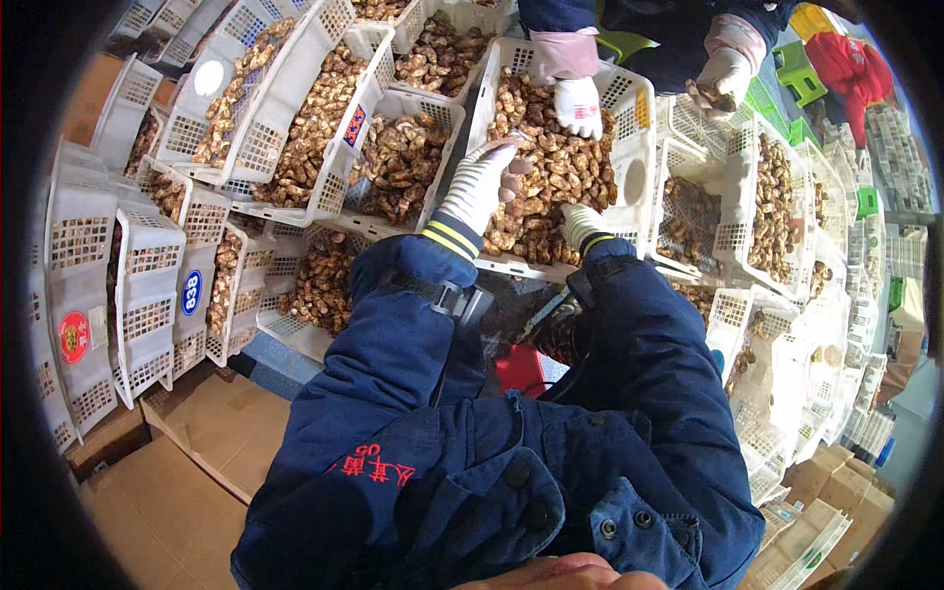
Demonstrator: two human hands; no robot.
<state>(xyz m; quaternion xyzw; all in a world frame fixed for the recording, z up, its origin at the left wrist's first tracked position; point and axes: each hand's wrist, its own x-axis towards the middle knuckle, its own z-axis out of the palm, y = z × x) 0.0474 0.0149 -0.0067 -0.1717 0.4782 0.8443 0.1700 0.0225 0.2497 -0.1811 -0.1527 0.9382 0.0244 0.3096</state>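
A white plastic crate (634, 187) in front of me holds a heap of brown, knobbly mushrooms (560, 172). My left hand (489, 182), in a striped white glove with dark fingertips, is over the crate's left side beside the heap. Its fingers are apart, and I make out nothing held in them. On the near right part of the heap rests my right hand (580, 221), also gloved, its fingertips hidden among the mushrooms. Across from me, a co-worker's white-gloved hand (578, 106) touches the same heap. That person's other gloved hand (726, 74) holds some mushrooms (710, 96).
More mushroom crates crowd the left, including a stacked one (339, 118) and a lower one (403, 162). Others stand at the right (777, 206). Cardboard boxes (167, 511) lie at lower left. Green stools (798, 74) and a red cloth (851, 74) are far right.
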